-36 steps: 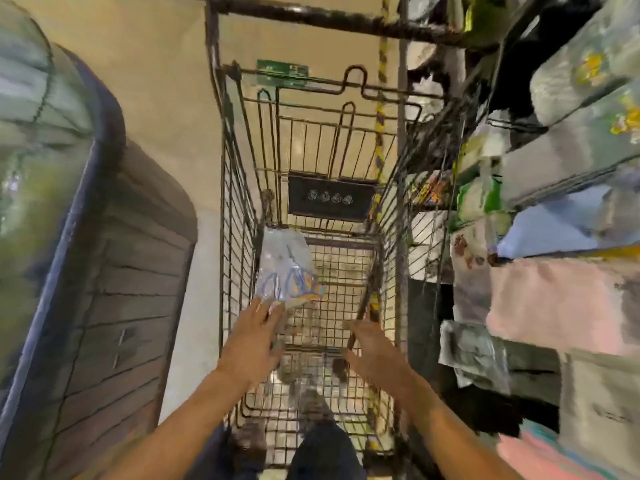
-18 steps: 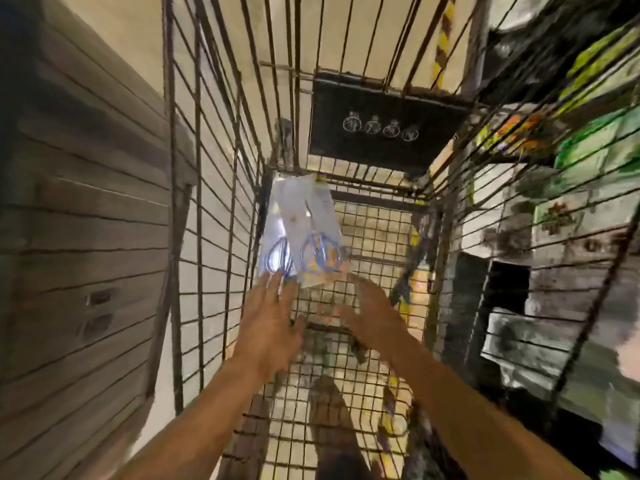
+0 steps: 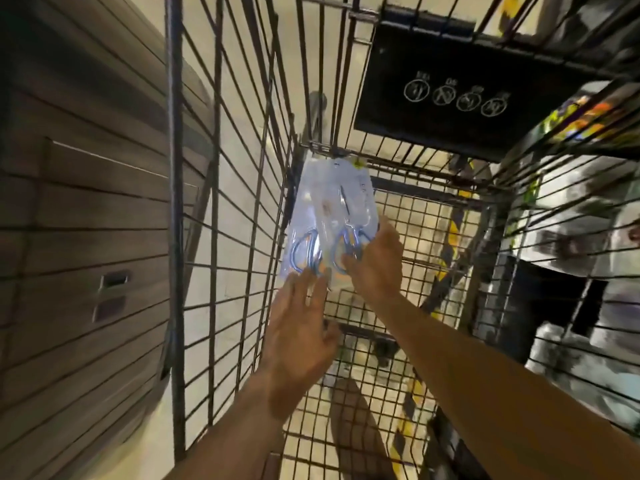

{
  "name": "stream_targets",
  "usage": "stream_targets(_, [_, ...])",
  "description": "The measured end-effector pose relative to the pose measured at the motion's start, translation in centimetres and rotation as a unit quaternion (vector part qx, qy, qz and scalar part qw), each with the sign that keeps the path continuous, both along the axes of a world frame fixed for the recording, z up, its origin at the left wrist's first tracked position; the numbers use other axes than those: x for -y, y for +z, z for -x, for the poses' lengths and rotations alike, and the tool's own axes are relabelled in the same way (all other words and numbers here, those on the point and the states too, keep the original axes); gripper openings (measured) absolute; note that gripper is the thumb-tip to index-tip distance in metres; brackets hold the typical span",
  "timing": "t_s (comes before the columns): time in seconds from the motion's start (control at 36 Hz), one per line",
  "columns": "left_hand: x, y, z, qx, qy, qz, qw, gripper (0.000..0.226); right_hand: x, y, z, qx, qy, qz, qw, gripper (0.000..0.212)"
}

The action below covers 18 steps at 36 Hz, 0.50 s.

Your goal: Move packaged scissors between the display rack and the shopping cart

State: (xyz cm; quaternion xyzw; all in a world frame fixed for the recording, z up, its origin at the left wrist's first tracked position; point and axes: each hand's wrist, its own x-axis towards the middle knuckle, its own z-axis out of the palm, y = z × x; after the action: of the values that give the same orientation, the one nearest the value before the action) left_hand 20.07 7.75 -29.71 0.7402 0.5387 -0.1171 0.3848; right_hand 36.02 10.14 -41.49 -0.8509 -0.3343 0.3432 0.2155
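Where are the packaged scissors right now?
In the head view, the packaged scissors lean in the shopping cart's far-left corner, below the black sign, with the right hand on their lower edge.

2 bare, sleeveless forearms (image 3: 485, 382)

Both bare forearms extended forward, left hand (image 3: 300, 336) fingers spread loose, right hand (image 3: 375, 261) curled in a grip

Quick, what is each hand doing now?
Left hand: open, fingers spread, below the scissors packages.
Right hand: on the packages; grip cannot be told.
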Motion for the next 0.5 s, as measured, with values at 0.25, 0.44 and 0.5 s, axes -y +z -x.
stream_targets(0.25, [-1.5, -1.2, -1.3, 0.022, 0.072, 0.007, 0.997, 0.07, 0.6, 0.5, -2.0, -0.165, -0.045, 0.02, 0.985, 0.087])
stream_targets(0.44, [-4.6, -3.8, -3.5, 0.003, 0.205, 0.018, 0.979, 0.08, 4.4, 2.7, -3.3, -0.21, -0.068, -0.033, 0.975, 0.03])
stream_targets(0.5, [-5.4, -4.5, -3.9, -0.013, 0.204, 0.033, 0.978, 0.078, 5.7, 3.4, -3.5, -0.222, -0.107, -0.036, 0.969, 0.037])
